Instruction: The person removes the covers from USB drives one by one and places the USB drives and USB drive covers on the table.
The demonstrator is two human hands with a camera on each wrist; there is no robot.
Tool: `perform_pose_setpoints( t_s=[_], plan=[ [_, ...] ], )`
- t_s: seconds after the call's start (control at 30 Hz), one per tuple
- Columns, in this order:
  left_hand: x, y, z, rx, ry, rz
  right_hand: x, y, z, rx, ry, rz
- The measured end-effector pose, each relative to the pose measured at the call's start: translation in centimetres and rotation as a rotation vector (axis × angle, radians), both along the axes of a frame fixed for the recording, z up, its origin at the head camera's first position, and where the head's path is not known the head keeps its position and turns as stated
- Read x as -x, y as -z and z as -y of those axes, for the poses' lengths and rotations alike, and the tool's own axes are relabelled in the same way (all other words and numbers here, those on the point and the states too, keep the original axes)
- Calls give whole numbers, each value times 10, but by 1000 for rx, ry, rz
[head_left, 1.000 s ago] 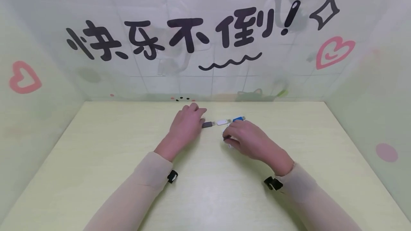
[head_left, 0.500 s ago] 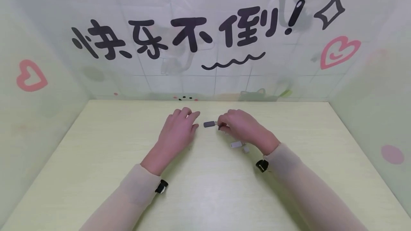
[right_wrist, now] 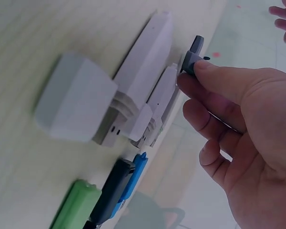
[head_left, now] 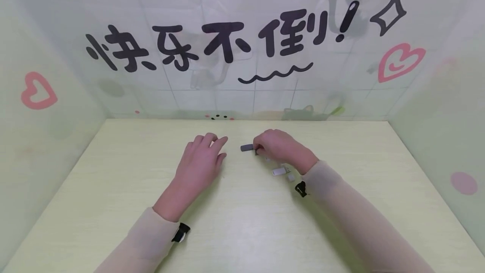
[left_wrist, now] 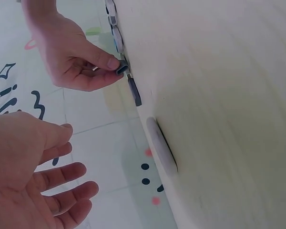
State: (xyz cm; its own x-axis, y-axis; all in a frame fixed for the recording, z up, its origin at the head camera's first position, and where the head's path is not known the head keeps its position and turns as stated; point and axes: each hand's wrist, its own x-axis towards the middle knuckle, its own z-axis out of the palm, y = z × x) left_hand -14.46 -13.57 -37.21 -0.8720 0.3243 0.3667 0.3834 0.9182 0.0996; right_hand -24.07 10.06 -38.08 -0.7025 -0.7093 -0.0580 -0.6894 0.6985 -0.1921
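Observation:
A dark grey USB stick (head_left: 246, 148) lies towards the back of the table. My right hand (head_left: 282, 146) pinches a small dark grey USB cap (right_wrist: 189, 62) between thumb and forefinger, right at the plug end of that stick. To the left of the stick my left hand (head_left: 198, 163) hovers with loosely bent fingers, holding nothing. Below my right hand lies a pale grey USB stick (head_left: 279, 172), plug bare, with its loose cap (head_left: 291, 177) beside it. Another white USB stick (right_wrist: 162, 90) shows beyond it in the right wrist view; my right hand mostly hides it from the head.
Green (right_wrist: 76, 205), black (right_wrist: 112, 191) and blue (right_wrist: 135, 179) pieces lie near the pale sticks in the right wrist view. A pale rounded bar (left_wrist: 162, 148) rests on the table in the left wrist view. A printed wall (head_left: 242, 96) rises behind the table.
My right hand has moved left with the dark cap, up to the grey stick's plug. My left hand has drawn back from that stick, leftwards and nearer to me.

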Motion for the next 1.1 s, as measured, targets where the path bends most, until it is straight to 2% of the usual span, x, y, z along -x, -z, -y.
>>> perform_pose_setpoints(
  t_s=[0.5,0.83,1.1],
  plan=[
    [-5,1,8,-25,16,-61,1,2,6,-7,40,17],
    [-7,-2,12,-41,14,-52,1,0,8,-1,88,49],
    [-8,-5,15,-50,10,-43,1,-1,8,8,84,43]
  ],
)
